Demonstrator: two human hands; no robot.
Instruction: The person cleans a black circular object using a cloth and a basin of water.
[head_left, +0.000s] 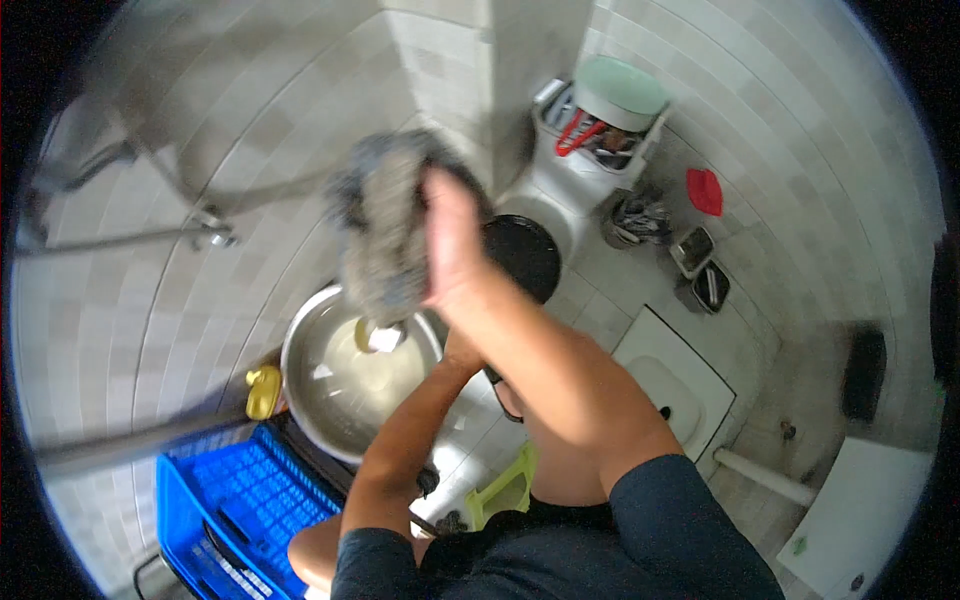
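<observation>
A blurred, fuzzy grey object (390, 225), perhaps a cloth or a shoe, is gripped in my right hand (454, 236) above a round metal basin (289, 367). Cloudy water (360, 405) lies in the basin. Below my right forearm, my left hand (463, 351) is mostly hidden near the basin's right rim; its fingers and anything in them cannot be seen. Under the grey object shows a small pale item (385, 338) that I cannot identify.
Left of the basin stands a yellow bottle (262, 394), with a blue plastic crate (247, 495) nearer me. Behind my right arm is a black round container (525, 255). A squat toilet (667, 390) is set in the floor at right. Small bins (709, 289) stand beyond it.
</observation>
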